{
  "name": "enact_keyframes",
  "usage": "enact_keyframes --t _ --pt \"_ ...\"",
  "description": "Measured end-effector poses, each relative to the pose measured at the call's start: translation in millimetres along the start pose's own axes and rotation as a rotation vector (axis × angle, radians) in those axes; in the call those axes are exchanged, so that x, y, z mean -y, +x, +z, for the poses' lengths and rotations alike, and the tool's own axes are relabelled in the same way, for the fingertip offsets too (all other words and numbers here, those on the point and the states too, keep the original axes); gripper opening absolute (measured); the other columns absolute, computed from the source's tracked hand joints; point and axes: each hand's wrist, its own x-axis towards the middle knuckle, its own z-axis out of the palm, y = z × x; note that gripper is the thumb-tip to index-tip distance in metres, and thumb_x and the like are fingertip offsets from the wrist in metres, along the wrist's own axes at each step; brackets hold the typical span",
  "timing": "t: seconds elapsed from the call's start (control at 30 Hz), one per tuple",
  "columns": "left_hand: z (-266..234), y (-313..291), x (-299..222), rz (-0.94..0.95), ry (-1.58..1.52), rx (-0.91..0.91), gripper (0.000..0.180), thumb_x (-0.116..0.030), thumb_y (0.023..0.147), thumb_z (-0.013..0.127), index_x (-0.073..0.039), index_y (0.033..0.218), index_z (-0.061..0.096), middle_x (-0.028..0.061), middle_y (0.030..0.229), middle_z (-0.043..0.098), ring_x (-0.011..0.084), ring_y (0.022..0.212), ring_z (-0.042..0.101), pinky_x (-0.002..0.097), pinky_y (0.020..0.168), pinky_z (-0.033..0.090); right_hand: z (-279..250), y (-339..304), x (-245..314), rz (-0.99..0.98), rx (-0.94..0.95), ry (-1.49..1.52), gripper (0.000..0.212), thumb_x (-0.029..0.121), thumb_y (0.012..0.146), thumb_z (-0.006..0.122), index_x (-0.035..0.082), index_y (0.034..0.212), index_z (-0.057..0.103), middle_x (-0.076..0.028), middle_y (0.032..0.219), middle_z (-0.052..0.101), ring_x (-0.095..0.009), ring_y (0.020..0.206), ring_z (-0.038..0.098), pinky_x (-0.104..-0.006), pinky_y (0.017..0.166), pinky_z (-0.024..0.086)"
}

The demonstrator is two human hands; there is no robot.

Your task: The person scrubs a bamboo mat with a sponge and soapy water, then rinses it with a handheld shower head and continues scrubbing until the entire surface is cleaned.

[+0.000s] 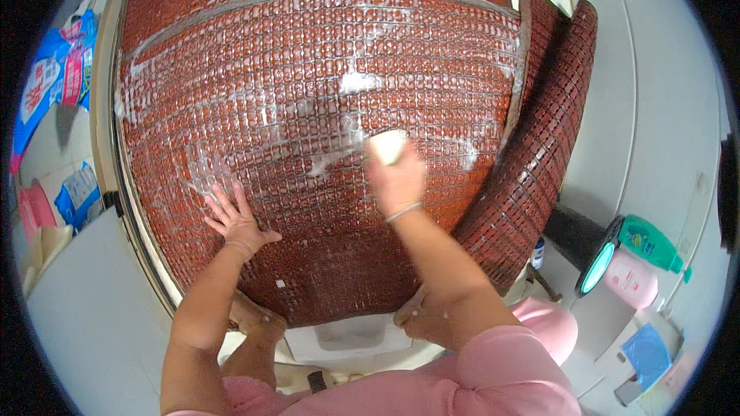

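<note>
A wet, reddish-brown mat (pixel 308 162) of small linked tiles spreads before me, streaked with white foam (pixel 360 82). Its dark fabric-like border runs across the far part. My left hand (pixel 238 221) lies flat on the near left of the mat, fingers spread, holding nothing. Blurred by motion, my right hand (pixel 398 180) grips a cream-coloured scrubber (pixel 388 145) against the tiles near the middle; whether it has bristles cannot be seen. A small white bit (pixel 280 283) lies on the mat below my left hand.
Part of the mat is rolled up (pixel 539 142) along the right, beside a pale wall (pixel 601 69). Green (pixel 649 242) and pink (pixel 632 279) bottles stand at the lower right near a round mirror-like disc (pixel 597 268). Blue packages (pixel 50 81) lie at the left beyond a raised frame (pixel 108 131).
</note>
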Motion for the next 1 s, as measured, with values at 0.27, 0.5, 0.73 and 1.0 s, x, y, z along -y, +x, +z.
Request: enact_keyframes --t 0.27,0.5,0.73,1.0 --pt "8.8 -11.2 1.7 0.029 -0.065 -0.047 0.150 -0.048 0.049 0.092 -0.012 0.154 -0.009 0.0301 0.153 -0.023 0.0523 0.140 -0.018 0.0705 0.107 -0.002 -52.9 54.9 -66.4 -0.392 -0.402 -0.583 0.040 0.037 0.088 0.064 -0.002 0.097 0.064 -0.017 0.077 0.067 -0.029 0.065 0.065 -0.0398 0.060 0.052" --pt "-12.3 -12.6 -6.5 0.051 -0.084 0.002 0.145 -0.046 0.051 0.092 -0.014 0.154 -0.004 0.0265 0.154 -0.024 0.0512 0.140 -0.021 0.0700 0.107 -0.002 108.5 -60.6 66.1 -1.216 0.354 -0.402 0.051 0.040 0.087 0.063 0.018 0.132 0.053 -0.017 0.123 0.057 -0.027 0.104 0.058 -0.0423 0.086 0.045" --pt "4.0 -18.7 17.9 0.137 -0.230 -0.061 0.144 -0.051 0.052 0.090 -0.020 0.155 -0.004 0.0239 0.156 -0.020 0.0478 0.141 -0.021 0.0707 0.107 -0.004 4.3 1.9 -26.7 -1.803 0.720 -0.720 0.084 0.046 0.072 0.074 0.024 0.145 0.040 -0.004 0.129 0.052 -0.017 0.098 0.053 -0.0340 0.084 0.041" --pt "73.6 -20.8 55.3 0.309 -0.542 -0.536 0.139 -0.052 0.051 0.089 -0.008 0.154 0.006 0.0232 0.158 0.002 0.0410 0.146 -0.005 0.0612 0.114 0.005 114.8 -58.3 63.2 -2.106 0.704 -0.419 0.077 0.054 0.075 0.063 0.028 0.144 0.042 -0.002 0.126 0.054 -0.019 0.097 0.051 -0.0321 0.083 0.038"
